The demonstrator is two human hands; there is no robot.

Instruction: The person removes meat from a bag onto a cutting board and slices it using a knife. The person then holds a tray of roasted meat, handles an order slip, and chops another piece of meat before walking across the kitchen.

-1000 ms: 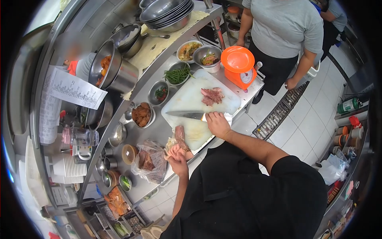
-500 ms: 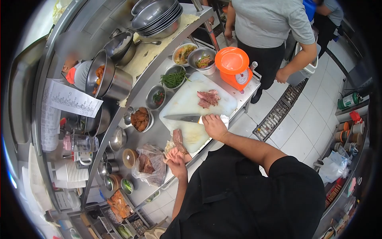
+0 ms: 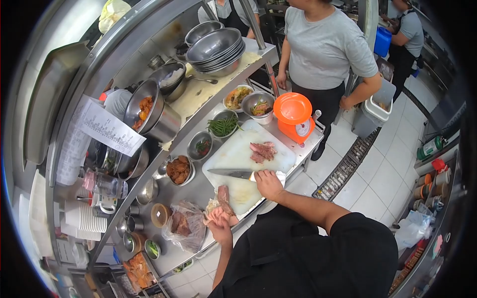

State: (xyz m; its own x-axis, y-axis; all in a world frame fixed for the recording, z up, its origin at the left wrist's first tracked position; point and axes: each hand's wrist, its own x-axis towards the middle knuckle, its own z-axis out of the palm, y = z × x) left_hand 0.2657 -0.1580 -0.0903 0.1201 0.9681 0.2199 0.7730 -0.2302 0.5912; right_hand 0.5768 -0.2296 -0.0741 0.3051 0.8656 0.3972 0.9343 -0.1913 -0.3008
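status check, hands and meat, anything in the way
Right hand gripping knife, blade over board. Left hand at meat by board's edge. Bag beside left hand; nothing seen between blade and meat.

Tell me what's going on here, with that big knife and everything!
A person in black is at a white cutting board. The right grip is around the handle of the knife, its blade over the board and apart from the meat. The left grip is at a longer piece of meat by the board's edge; how firmly it holds is hard to see. A smaller heap of meat lies beyond the blade.
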